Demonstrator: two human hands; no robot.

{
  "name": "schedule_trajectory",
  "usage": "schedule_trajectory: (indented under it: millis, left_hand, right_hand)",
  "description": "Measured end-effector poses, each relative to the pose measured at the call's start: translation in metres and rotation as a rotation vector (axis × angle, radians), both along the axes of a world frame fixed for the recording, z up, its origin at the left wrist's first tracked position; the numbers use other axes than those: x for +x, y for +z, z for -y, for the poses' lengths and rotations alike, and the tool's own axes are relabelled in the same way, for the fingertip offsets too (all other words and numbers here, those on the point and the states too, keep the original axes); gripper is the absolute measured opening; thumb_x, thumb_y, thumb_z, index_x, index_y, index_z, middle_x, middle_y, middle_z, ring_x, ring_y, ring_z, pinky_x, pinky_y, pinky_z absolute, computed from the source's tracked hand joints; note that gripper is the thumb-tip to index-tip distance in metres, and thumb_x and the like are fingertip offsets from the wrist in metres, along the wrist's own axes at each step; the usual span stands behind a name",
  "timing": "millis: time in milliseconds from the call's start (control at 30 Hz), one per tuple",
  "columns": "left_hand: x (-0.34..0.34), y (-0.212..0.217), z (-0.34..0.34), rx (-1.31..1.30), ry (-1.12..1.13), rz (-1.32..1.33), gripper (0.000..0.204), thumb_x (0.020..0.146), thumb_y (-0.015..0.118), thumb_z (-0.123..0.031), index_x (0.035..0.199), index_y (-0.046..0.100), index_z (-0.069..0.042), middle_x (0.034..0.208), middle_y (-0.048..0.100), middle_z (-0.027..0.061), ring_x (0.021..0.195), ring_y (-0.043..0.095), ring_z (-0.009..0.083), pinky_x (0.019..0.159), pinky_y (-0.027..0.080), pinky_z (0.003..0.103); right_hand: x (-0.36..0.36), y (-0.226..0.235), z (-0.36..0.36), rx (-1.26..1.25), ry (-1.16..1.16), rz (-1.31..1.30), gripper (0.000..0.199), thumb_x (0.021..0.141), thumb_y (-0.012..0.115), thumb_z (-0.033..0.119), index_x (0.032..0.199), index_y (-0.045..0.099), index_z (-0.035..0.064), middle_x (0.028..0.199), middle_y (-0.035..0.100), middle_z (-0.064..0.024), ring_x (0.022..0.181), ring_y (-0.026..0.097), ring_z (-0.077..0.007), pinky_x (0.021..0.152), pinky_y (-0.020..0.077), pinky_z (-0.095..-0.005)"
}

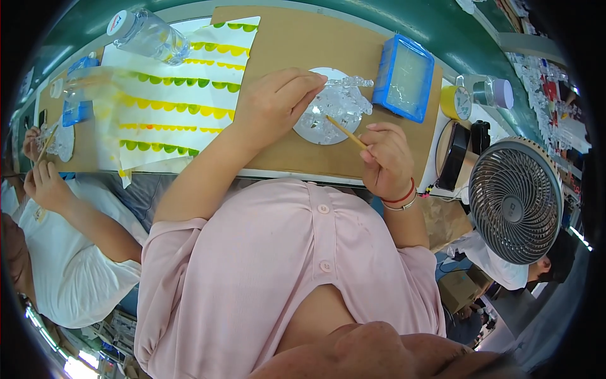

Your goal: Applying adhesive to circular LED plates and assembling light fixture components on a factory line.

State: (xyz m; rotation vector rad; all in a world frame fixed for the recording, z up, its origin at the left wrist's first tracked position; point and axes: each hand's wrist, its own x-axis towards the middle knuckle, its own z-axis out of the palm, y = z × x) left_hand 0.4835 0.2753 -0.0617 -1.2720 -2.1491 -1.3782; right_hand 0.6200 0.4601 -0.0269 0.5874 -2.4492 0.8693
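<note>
My left hand point(281, 104) pinches one end of a clear, knobbly stick-like plastic piece point(352, 82) between thumb and fingers. Its other end points right, over a white round plate point(307, 132). On that plate lies a heap of clear, glassy small pieces point(338, 104), too fine to make out one by one. From the right, my right hand point(388, 158) grips a thin tan wooden stick point(346, 131) like a pen, its tip among the clear pieces. Whether that tip carries a brush or a point is too small to tell.
Brown cardboard point(284, 38) covers the table. A white sheet with yellow and green scalloped strips point(183, 110) and a clear bottle point(148, 36) lie left. Rightward are a blue tray point(404, 79), a lidded jar point(483, 90), a phone point(453, 156) and a fan point(516, 201). A co-worker point(76, 246) sits left.
</note>
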Motion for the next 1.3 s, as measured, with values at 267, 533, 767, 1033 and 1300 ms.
schedule_trajectory:
  millis: [267, 533, 767, 1033, 1300]
  left_hand:
    - [0.002, -0.001, 0.001, -0.017, 0.011, 0.011, 0.02, 0.075, 0.071, 0.004, 0.093, 0.065, -0.003, 0.089, 0.069, 0.0084, 0.076, 0.067, 0.0225, 0.06, 0.053, 0.029]
    - [0.001, -0.002, 0.0, -0.02, 0.023, 0.001, 0.018, 0.075, 0.071, 0.003, 0.091, 0.065, -0.003, 0.088, 0.068, 0.0082, 0.075, 0.067, 0.0228, 0.06, 0.053, 0.029]
    - [0.0, -0.004, 0.0, -0.008, 0.009, -0.021, 0.017, 0.076, 0.07, 0.002, 0.091, 0.065, -0.004, 0.088, 0.068, 0.0074, 0.076, 0.066, 0.023, 0.061, 0.053, 0.03]
    - [-0.001, -0.004, 0.0, -0.023, -0.003, -0.031, 0.016, 0.077, 0.069, 0.001, 0.092, 0.065, -0.004, 0.088, 0.068, 0.0074, 0.076, 0.066, 0.0237, 0.061, 0.052, 0.031]
    - [0.0, -0.008, 0.001, -0.039, 0.008, -0.057, 0.026, 0.072, 0.064, -0.001, 0.097, 0.065, -0.009, 0.087, 0.064, 0.0046, 0.078, 0.063, 0.0225, 0.065, 0.052, 0.032]
  right_hand:
    - [0.004, 0.003, -0.01, 0.01, 0.067, 0.047, 0.019, 0.084, 0.062, 0.001, 0.094, 0.047, 0.004, 0.083, 0.062, -0.0133, 0.075, 0.06, -0.0292, 0.079, 0.0519, -0.0431]
    - [-0.015, -0.002, 0.0, -0.072, 0.058, 0.022, 0.013, 0.087, 0.06, 0.003, 0.092, 0.048, 0.0041, 0.084, 0.063, -0.012, 0.077, 0.061, -0.0298, 0.08, 0.0513, -0.0429]
    - [-0.016, 0.012, 0.012, 0.161, 0.152, 0.012, 0.016, 0.08, 0.065, 0.003, 0.087, 0.05, 0.0044, 0.088, 0.063, -0.0129, 0.078, 0.06, -0.0279, 0.08, 0.051, -0.0431]
    - [-0.021, 0.008, 0.035, 0.438, 0.096, -0.091, 0.015, 0.077, 0.065, 0.006, 0.084, 0.051, 0.0038, 0.087, 0.061, -0.0119, 0.077, 0.059, -0.0269, 0.082, 0.0498, -0.0407]
    - [-0.037, 0.024, 0.027, 0.175, -0.012, 0.072, 0.024, 0.072, 0.066, -0.003, 0.09, 0.052, 0.005, 0.086, 0.061, -0.0116, 0.077, 0.059, -0.0312, 0.071, 0.0467, -0.0406]
